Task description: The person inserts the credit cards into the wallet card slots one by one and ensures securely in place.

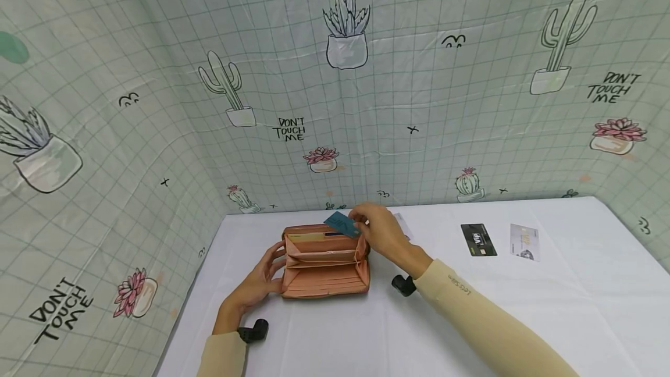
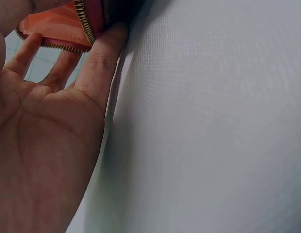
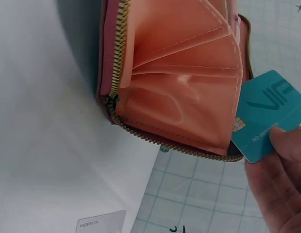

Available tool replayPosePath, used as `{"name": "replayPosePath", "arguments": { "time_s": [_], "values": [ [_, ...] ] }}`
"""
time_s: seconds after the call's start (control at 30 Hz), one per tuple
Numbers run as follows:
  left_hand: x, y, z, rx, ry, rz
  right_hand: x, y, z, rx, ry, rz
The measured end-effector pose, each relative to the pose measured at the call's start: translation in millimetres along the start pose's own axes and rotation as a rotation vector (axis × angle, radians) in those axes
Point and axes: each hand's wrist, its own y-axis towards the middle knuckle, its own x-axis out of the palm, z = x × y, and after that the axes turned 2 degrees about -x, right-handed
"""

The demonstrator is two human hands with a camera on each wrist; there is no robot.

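An orange zip wallet (image 1: 327,281) lies unfolded on the white table, its inner pockets and gold zip teeth showing. My left hand (image 1: 260,278) holds its left edge, thumb at the near corner and fingers farther back; the left wrist view shows this hand (image 2: 48,111) at the zipped edge. Between thumb and fingers, my right hand (image 1: 384,231) pinches a teal VIP card (image 1: 341,224) by one end. That card (image 3: 269,114) is tilted over the wallet's back right part, near the far pocket. A yellowish card (image 1: 307,237) pokes up from the back slots.
To the right lie a black VIP card (image 1: 478,240) and a silver card (image 1: 524,242). Another pale card (image 1: 403,226) is partly hidden behind my right hand. A cactus-print cloth (image 1: 387,103) hangs behind the table (image 1: 445,319) and along its left.
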Motion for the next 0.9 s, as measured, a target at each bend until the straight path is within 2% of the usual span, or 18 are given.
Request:
{"name": "replayPosePath", "arguments": {
  "time_s": [0.33,0.9],
  "values": [
    [-0.6,0.2,-0.9,0.002,0.009,0.002,1.3,0.0,1.1,-0.059,-0.058,0.032],
    [-0.6,-0.3,-1.5,-0.004,0.03,0.012,1.9,9.4,3.8,-0.222,-0.271,-0.128]
  ]
}}
